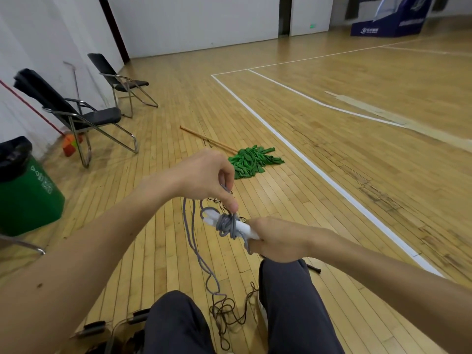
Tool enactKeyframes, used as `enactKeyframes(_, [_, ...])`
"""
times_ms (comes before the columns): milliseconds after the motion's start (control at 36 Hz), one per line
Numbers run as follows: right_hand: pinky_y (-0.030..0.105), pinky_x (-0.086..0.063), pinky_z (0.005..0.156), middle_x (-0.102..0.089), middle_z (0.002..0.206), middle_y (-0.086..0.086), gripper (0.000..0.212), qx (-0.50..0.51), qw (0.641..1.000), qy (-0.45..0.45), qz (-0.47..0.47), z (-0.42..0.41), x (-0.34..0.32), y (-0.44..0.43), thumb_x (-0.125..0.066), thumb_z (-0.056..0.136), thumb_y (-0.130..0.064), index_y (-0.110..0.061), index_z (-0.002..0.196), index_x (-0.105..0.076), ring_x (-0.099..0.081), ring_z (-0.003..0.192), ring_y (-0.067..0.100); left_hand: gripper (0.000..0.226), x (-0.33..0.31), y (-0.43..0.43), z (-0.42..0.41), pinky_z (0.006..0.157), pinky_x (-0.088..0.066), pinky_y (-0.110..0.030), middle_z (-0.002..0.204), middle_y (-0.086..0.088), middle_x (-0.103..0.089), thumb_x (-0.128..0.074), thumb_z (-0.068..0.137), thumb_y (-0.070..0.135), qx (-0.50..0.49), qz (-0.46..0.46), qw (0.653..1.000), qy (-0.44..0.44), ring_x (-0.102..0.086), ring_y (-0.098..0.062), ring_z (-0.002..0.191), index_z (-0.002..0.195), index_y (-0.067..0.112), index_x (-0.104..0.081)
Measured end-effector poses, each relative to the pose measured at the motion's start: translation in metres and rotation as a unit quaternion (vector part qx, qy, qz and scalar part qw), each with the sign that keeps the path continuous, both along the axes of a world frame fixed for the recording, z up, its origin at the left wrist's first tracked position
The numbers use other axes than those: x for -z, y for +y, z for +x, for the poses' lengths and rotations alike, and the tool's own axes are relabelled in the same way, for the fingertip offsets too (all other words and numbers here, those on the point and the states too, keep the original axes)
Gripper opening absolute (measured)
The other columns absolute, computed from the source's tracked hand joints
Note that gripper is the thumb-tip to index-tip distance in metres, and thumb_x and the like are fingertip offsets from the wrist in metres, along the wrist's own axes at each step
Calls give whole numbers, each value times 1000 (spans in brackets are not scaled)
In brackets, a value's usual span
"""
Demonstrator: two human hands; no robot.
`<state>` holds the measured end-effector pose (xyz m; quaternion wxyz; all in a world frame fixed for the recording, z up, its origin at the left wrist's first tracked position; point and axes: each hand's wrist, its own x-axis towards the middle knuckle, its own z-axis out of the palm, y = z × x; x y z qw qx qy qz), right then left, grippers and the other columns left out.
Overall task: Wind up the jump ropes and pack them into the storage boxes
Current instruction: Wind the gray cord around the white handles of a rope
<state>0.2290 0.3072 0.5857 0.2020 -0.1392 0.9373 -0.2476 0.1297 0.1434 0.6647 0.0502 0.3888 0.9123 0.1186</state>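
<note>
A gym hall with a pale wooden floor [255,111] marked by white court lines. Along the left wall stand two folding chairs [84,118] and a green bin [28,195], and a green-headed mop [252,160] lies near the middle of the floor.

In the head view, the person sits with both knees in sight and holds the grey jump rope [226,226] in the air above them. The right hand [278,238] is clamped round the pair of white handles [242,227], held side by side. The left hand [204,175] is just above them, fingertips pinching the cord where it meets the turns already wrapped round the handles. The rest of the cord hangs in loose strands to the floor between the legs. There it meets a thinner dark rope [224,310] lying in a tangle.

The cord looks light, soft and limp, so it probably keeps no shape without tension. The stiff handles seem the sound place to grip, with the cord pinched close to the wrap. The dark tangle could snag the trailing end.
</note>
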Motion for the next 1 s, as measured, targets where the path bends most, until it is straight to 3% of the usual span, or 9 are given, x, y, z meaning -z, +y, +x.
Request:
enactKeyframes(83, [37, -35, 57, -47, 70, 4, 15, -10, 999, 0, -32, 5, -3, 0, -54, 98, -21, -12, 87, -48, -41, 59, 20, 37, 5, -2, -8, 51, -39, -14, 62, 8, -65, -93, 56, 48, -2, 31, 997, -66, -55, 1, 56, 68, 23, -68])
enactKeyframes(250, [32, -34, 51, -42, 66, 5, 16, -39, 989, -35, -139, 12, -12, 4, -64, 87, -13, -2, 87, -53, -38, 55, 19, 26, 13, -8, -13, 52, -40, -13, 58, 12, -63, -89, 69, 25, 2, 111, 969, -219, -54, 2, 52, 76, 10, -69])
enactKeyframes(389, [27, -33, 43, -42, 54, 1, 25, -79, 960, -87, -256, 13, -16, 4, -65, 94, -12, -9, 75, -48, -36, 44, 19, 23, 24, -12, -15, 51, -41, -17, 68, -4, -64, -88, 70, 33, 20, 158, 935, -317, -53, -8, 54, 71, 15, -73])
enactKeyframes(500, [20, -24, 41, -35, 58, -7, 30, -56, 918, -143, -366, 12, -13, 4, -50, 105, -11, -16, 77, -40, -27, 47, 10, 11, 45, -21, -17, 59, -46, -25, 70, 1, -66, -76, 80, 23, -2, 194, 908, -371, -57, -12, 61, 70, 22, -73])
enactKeyframes(556, [20, -21, 41, -35, 58, -8, 30, -47, 904, -143, -399, 10, -14, 5, -48, 107, -13, -18, 78, -39, -25, 46, 9, 6, 55, -24, -13, 64, -40, -32, 78, -9, -59, -68, 85, 17, -14, 228, 891, -391, -48, -22, 69, 80, 14, -66])
enactKeyframes(639, [25, -16, 44, -33, 59, -6, 30, -14, 903, -114, -415, 3, -14, 6, -48, 107, -18, -17, 78, -39, -24, 47, 11, 23, 61, -23, -1, 56, -28, -25, 65, -5, -44, -46, 102, 2, -86, 251, 879, -397, -34, -14, 57, 79, 7, -50])
enactKeyframes(778, [25, -16, 45, -35, 60, -3, 33, 54, 896, -101, -430, -9, -7, 14, -50, 106, -20, -21, 73, -48, -24, 49, 13, 42, 67, -20, 7, 46, -17, -26, 61, 0, -44, -60, 87, 38, -91, 302, 842, -436, -32, -9, 44, 98, -3, -60])
enactKeyframes(861, [26, -14, 47, -35, 61, -3, 29, 90, 889, -104, -436, -16, -4, 18, -50, 106, -21, -18, 77, -47, -24, 50, 13, 36, 70, -24, 11, 42, -24, -22, 60, -1, -44, -56, 96, 42, -109, 277, 852, -431, -35, -10, 44, 86, 8, -62])
enactKeyframes(1000, [25, -14, 46, -36, 63, -2, 22, 151, 873, -103, -452, -30, 6, 33, -50, 106, -21, -15, 86, -43, -26, 51, 11, 41, 72, -35, 14, 43, -26, -23, 59, -1, -42, -50, 102, 41, -114, 232, 876, -408, -35, -12, 45, 88, 7, -66])
